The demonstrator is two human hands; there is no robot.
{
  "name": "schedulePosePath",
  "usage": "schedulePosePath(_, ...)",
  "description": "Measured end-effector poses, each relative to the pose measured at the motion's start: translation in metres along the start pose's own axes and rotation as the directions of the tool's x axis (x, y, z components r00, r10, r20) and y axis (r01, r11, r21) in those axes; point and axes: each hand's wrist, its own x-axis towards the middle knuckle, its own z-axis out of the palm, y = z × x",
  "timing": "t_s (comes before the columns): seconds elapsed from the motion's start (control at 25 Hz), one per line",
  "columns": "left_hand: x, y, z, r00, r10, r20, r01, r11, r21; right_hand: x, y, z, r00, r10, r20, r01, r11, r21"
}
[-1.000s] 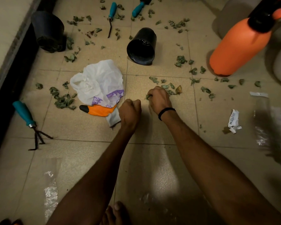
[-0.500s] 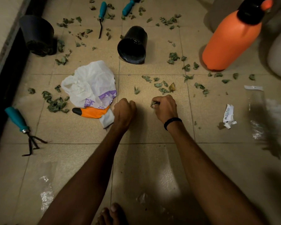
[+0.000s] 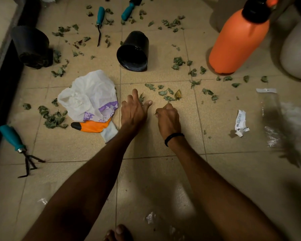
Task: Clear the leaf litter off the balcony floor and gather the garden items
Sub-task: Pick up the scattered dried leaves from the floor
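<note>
Beige balcony tiles [image 3: 146, 171] are strewn with dry leaves [image 3: 169, 94], many just ahead of the hands. The left hand [image 3: 135, 112] spreads its fingers [image 3: 134, 92] over one leaf, pinching nothing. The right hand [image 3: 167, 119] is curled round gathered scraps, one poking out by the thumb. An overfull fist could spill crumbs on the next reach, and the crumpled white plastic bag [image 3: 89, 94] beside the left hand shows no open mouth to tip them into.
</note>
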Motion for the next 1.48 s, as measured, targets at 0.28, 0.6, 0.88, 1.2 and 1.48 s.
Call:
schedulePosePath(0.28,0.008,0.003,0.01,0.987,0.15,-0.054,-0.135,0.966,0.219,0.0,0.01,-0.008,0.997,0.054,0.059,-0.063,0.985,0.162)
schedulePosePath(0.6,0.014,0.004,-0.009,0.991,-0.116,-0.069,0.092,0.952,-0.293,-0.007,0.008,-0.02,0.928,0.335,0.164,-0.365,0.907,0.212)
schedulePosePath(0.88,0.017,0.003,-0.002,0.94,-0.34,0.024,0.287,0.752,-0.594,-0.001,-0.009,-0.017,0.954,0.258,0.154,-0.276,0.954,0.113)
schedulePosePath(1.2,0.031,0.013,-0.002,0.996,-0.076,-0.035,0.061,0.946,-0.319,-0.004,-0.013,-0.008,0.997,0.042,0.058,-0.045,0.998,0.047)
schedulePosePath(1.48,0.053,0.04,0.01,0.982,0.181,0.061,-0.188,0.974,0.129,-0.002,0.013,-0.029,0.981,0.19,-0.023,-0.188,0.979,0.085)
